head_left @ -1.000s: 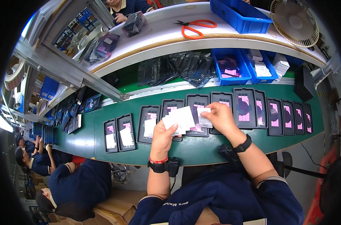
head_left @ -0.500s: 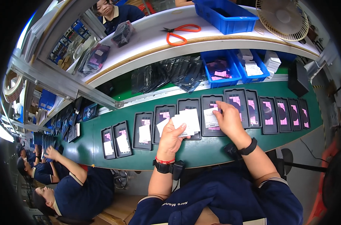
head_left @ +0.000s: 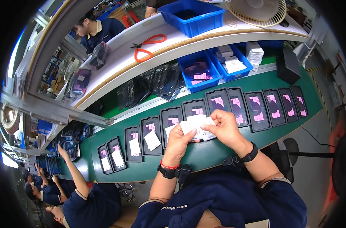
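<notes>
My left hand [head_left: 177, 141] holds a small fanned stack of white cards [head_left: 192, 127], its thumb lying on top. At the stack's right edge my right hand [head_left: 227, 131] pinches a white card [head_left: 205, 122] between thumb and fingers. Both hands are over the near side of a row of black trays. Behind them stands a black tray [head_left: 186, 114] with pink pieces, its lower part hidden. To the left, a white card [head_left: 152, 140] lies tilted on one tray and another white card [head_left: 135, 147] on its neighbour. The trays to the right show pink pieces [head_left: 255, 108] and no card on top.
Blue bins [head_left: 198, 88] with pink-and-black pieces and white cards stand behind the trays, beside a white card pile [head_left: 254, 55] and a black box [head_left: 288, 66]. Dark plastic bags [head_left: 150, 85] lie under the shelf. Orange-handled scissors [head_left: 144, 55] rest above. Co-workers sit left.
My right hand has left the tray it was over and come to the card stack in my left hand. The view has turned, so trays and shelf appear farther left.
</notes>
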{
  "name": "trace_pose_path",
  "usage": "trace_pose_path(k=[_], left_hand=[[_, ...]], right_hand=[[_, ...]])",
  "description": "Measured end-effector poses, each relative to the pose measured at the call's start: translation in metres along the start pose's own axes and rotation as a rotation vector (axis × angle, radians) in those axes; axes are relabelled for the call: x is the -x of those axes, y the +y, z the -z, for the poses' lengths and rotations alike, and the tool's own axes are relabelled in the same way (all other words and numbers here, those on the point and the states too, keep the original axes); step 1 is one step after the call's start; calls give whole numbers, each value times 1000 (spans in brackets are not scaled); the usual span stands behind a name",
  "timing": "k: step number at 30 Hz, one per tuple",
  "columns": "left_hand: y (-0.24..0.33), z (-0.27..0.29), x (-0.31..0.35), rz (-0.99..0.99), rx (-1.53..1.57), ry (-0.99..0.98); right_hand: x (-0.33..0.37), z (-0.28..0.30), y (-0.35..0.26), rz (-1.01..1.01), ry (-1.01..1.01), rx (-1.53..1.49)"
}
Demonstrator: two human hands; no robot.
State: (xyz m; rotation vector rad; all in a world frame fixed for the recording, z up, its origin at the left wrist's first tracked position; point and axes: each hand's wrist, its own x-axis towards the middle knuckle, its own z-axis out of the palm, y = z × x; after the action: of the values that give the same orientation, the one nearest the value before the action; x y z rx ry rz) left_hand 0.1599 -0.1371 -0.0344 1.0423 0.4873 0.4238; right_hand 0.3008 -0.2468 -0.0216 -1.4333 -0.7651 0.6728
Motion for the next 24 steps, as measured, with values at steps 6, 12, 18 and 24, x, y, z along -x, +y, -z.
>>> trace_pose_path(k=[6,12,18,24], left_hand=[[-1,-7,-10,4,22,11],[8,-2,-25,-82,15,166],[3,-20,-32,-23,-58,119],[-11,-50,-44,27,-53,-12]], right_hand=[[5,20,0,28,15,123],[-31,49,13,44,293,504],[-15,47,-2,229,295,631],[-13,82,17,28,257,136]])
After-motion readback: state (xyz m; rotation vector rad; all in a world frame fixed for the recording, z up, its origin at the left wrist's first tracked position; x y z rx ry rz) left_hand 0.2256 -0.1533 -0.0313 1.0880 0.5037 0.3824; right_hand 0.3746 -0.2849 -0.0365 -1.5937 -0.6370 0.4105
